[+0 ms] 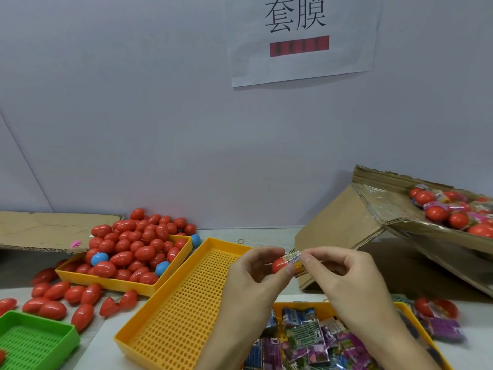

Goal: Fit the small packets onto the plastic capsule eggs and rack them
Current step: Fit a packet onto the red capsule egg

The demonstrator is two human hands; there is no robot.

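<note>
Where the counter (pixel 186 232) meets the wall at far left, a flat sheet of cardboard (pixel 48 228) lies behind a green perforated tray (pixel 32 340), and loose red capsule eggs (pixel 53 295) are scattered on the surface between them. Next comes a yellow tray (pixel 120 284) heaped with red eggs and a few blue ones (pixel 100 259), and beside it a long yellow perforated tray (pixel 184 311) lying at an angle with nothing in it. Above that tray's far end the left hand (pixel 253 273) pinches a red egg (pixel 278 265) between thumb and fingertips, while the right hand (pixel 344 273) pinches a small packet (pixel 294 260) that sits over the egg's right end. Below the hands, a yellow bin (pixel 400 307) holds a pile of printed packets (pixel 306 340). At far right a tilted cardboard box (pixel 346 222) holds eggs already fitted with packets (pixel 453 212).
</note>
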